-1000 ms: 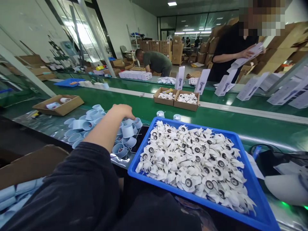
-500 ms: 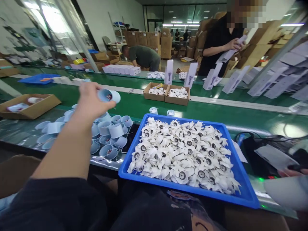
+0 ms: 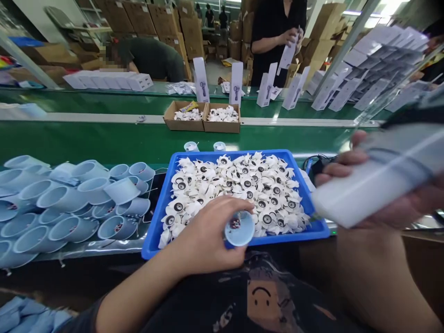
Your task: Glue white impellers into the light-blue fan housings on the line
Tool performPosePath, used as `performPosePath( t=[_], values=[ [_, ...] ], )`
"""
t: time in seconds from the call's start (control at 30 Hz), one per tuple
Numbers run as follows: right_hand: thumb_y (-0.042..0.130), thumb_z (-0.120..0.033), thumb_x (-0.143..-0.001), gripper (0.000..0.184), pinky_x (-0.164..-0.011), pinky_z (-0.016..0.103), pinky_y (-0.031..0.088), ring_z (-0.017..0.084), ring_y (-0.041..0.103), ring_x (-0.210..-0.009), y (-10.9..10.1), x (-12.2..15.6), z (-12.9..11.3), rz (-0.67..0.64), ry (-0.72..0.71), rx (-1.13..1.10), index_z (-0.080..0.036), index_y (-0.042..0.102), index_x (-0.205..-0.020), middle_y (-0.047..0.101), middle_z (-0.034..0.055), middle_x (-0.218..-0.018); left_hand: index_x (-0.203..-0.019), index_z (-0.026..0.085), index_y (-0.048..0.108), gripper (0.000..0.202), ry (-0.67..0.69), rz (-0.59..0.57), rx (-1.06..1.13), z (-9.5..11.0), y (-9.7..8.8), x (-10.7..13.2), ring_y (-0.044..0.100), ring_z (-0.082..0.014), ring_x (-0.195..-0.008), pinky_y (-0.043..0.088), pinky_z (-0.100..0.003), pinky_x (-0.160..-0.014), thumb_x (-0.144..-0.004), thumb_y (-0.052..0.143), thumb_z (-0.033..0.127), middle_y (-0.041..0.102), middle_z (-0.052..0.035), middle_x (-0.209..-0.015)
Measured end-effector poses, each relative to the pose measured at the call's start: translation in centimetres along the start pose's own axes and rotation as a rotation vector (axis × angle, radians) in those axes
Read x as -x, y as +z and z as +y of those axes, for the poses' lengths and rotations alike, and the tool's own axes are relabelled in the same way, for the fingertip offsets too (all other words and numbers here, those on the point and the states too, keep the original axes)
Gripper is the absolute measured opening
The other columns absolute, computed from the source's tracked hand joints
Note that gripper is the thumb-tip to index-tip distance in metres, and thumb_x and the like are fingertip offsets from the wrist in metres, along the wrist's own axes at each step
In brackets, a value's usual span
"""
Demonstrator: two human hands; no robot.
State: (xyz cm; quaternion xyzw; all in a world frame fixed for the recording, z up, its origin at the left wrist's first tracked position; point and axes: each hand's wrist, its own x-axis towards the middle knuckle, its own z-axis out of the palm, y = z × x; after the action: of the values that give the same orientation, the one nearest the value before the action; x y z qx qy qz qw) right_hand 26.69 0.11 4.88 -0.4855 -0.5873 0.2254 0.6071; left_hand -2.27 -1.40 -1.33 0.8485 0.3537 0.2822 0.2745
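My left hand (image 3: 211, 233) is closed round the side of a light blue plastic cup-shaped housing (image 3: 244, 233), held above the near edge of the blue tray (image 3: 148, 240). The housing's open end faces me and shows a small part with reddish wires inside. At the right, my right hand (image 3: 391, 203) is wrapped round a whitish squeeze bottle (image 3: 360, 189), smeared by motion. Its narrow tip points left, towards the tray's right edge. Many white fan impellers (image 3: 239, 185) with dark round hubs fill the tray.
Many more blue housings (image 3: 65, 199) lie piled left of the tray. Two small cups (image 3: 191, 146) stand behind it. Cardboard boxes (image 3: 222, 128) of white parts sit on the green conveyor (image 3: 138, 138). White cartons (image 3: 236, 83) line the far side, where co-workers stand.
My left hand has brought the housing from above the pile at left to in front of the tray. The right hand and bottle have come up and inward. The view has turned rightward and down.
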Motion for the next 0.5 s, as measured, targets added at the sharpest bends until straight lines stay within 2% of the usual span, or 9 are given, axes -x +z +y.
performPosePath(
  t=[0.03,0.07,0.1,0.17,0.23,0.3,0.5],
  values=[
    [0.046,-0.076,-0.072,0.065,-0.069,0.035,0.053,0.012,0.061,-0.069,1.7,0.0,-0.8,-0.101,0.167,-0.298,-0.023,0.063,-0.107,0.059,-0.0029,-0.081,-0.126,0.027,0.051,0.062,-0.009,-0.013,-0.003,0.5,0.6,-0.2,0.060,-0.0285,-0.118,0.049,-0.049,-0.102,-0.068,0.072,0.020,0.064,-0.0072,-0.126],
    [0.064,-0.073,-0.064,0.065,-0.072,0.034,0.055,0.013,0.061,-0.072,3.4,0.2,-1.4,-0.198,0.289,-0.560,-0.027,0.059,-0.109,0.059,-0.0039,-0.085,-0.124,0.025,0.052,0.061,-0.020,-0.016,-0.009,0.9,1.1,-0.4,0.063,-0.0280,-0.111,0.051,-0.047,-0.097,-0.069,0.077,0.026,0.066,-0.0076,-0.122],
    [0.077,-0.067,-0.057,0.069,-0.072,0.033,0.057,0.015,0.061,-0.074,5.0,0.4,-2.0,-0.258,0.366,-0.763,-0.029,0.056,-0.110,0.058,-0.0044,-0.087,-0.123,0.023,0.053,0.062,-0.031,-0.017,-0.008,1.2,1.4,-0.7,0.065,-0.0281,-0.106,0.053,-0.046,-0.093,-0.069,0.081,0.034,0.067,-0.0081,-0.118],
    [0.085,-0.062,-0.053,0.074,-0.065,0.033,0.058,0.017,0.061,-0.072,7.6,1.0,-2.7,-0.304,0.391,-0.938,-0.029,0.052,-0.110,0.058,-0.0032,-0.086,-0.118,0.021,0.056,0.064,-0.047,-0.024,0.016,1.7,1.6,-1.0,0.065,-0.0276,-0.098,0.054,-0.044,-0.084,-0.067,0.085,0.045,0.068,-0.0077,-0.110],
    [0.083,-0.067,-0.058,0.074,-0.062,0.035,0.057,0.020,0.061,-0.070,9.2,1.7,-2.7,-0.320,0.335,-0.926,-0.028,0.052,-0.112,0.059,-0.0006,-0.085,-0.108,0.021,0.060,0.056,-0.066,-0.030,0.059,1.9,1.6,-1.0,0.065,-0.0248,-0.088,0.053,-0.040,-0.076,-0.067,0.085,0.048,0.068,-0.0050,-0.101],
    [0.080,-0.069,-0.063,0.072,-0.063,0.038,0.057,0.022,0.062,-0.071,9.7,2.1,-2.4,-0.352,0.288,-0.879,-0.027,0.054,-0.115,0.060,0.0017,-0.085,-0.100,0.021,0.061,0.046,-0.082,-0.023,0.089,2.1,1.4,-0.8,0.063,-0.0223,-0.083,0.052,-0.037,-0.072,-0.068,0.085,0.044,0.066,-0.0029,-0.095],
    [0.076,-0.071,-0.071,0.062,-0.064,0.037,0.058,0.022,0.064,-0.075,9.1,2.5,-1.7,-0.368,0.270,-0.805,-0.029,0.062,-0.115,0.061,0.0022,-0.089,-0.097,0.020,0.060,0.041,-0.069,0.026,0.108,2.2,1.8,-0.6,0.063,-0.0210,-0.082,0.050,-0.035,-0.071,-0.069,0.083,0.037,0.067,-0.0031,-0.095]
  ],
)
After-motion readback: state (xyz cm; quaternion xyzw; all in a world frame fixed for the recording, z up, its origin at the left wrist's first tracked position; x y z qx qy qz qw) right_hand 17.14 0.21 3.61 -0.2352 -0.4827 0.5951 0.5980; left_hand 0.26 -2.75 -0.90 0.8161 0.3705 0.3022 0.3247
